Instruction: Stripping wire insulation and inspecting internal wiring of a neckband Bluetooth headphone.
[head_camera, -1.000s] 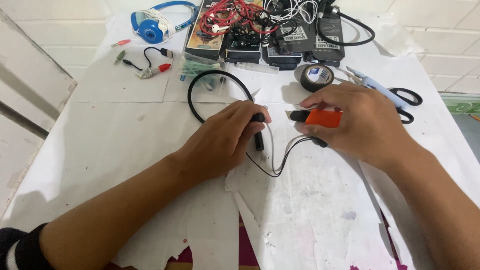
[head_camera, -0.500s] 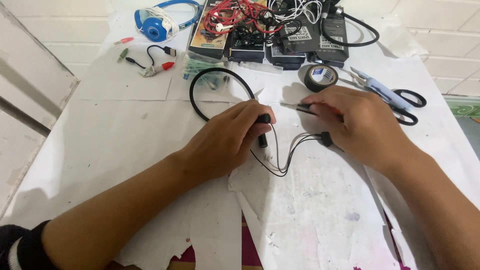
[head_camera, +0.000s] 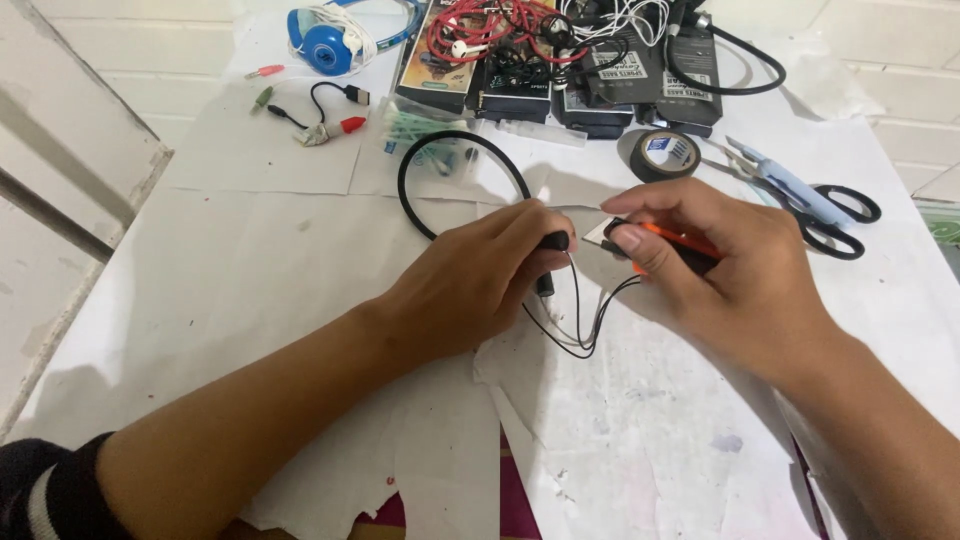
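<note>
While both hands meet mid-tabletop: the work sits on white paper sheets
Left hand: left hand (head_camera: 470, 285) curled shut, fingertips pinching the black end of the cable (head_camera: 548, 243) down against the paper
Cable: black, loops away in a ring (head_camera: 415, 165) toward the far clutter, thin wires (head_camera: 580, 335) trail out between the two hands
Right hand: right hand (head_camera: 735, 275) closed around an orange tool (head_camera: 668, 236), thumb and forefinger gripping near its tip
Tool: its tip is just beside the cable end, whether touching I cannot tell
Tape: black roll (head_camera: 665, 155) lying flat, just beyond the right hand
Scissors: black-handled scissors (head_camera: 835, 215) at the right, near blue-handled pliers (head_camera: 775, 175)
Far edge: dark boxes (head_camera: 610, 85) with red and white wires heaped on top
Far left: blue headphones (head_camera: 330, 40), and small clip leads (head_camera: 325, 125) red and green
Tabletop: tabletop (head_camera: 250, 270) papered over, torn paper edge (head_camera: 500, 420) near the forearms
Sleeve: dark cuff (head_camera: 45, 490) at the bottom left corner
</note>
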